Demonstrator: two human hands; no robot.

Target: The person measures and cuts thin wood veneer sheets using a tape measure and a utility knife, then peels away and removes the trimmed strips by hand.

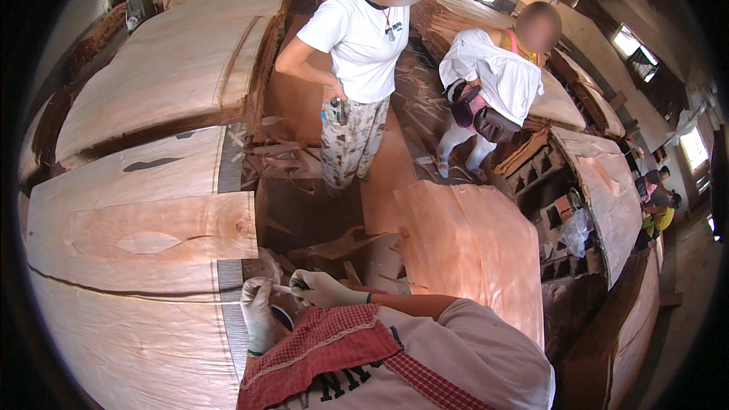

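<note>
Both my hands wear white gloves and are close together in front of my red checked apron (319,338), by the right edge of a veneer-covered table. My left hand (260,313) is closed, its fingers pinched on one end of a short pale strip (280,288). My right hand (325,289) is closed on the strip's other end. Beside my left palm shows a dark oval with a light rim (283,318); its kind is unclear. Left of my hands lies a large pale veneer sheet (152,342), crossed by a dark split. A smaller veneer piece (205,226) rests farther up.
A person in a white shirt (364,53) stands ahead, one arm stretched out. Another person (493,76) leans at the right with white cloth. Veneer stacks (175,53) fill the far left. A veneer sheet (471,250) lies right; scraps (342,247) litter the floor.
</note>
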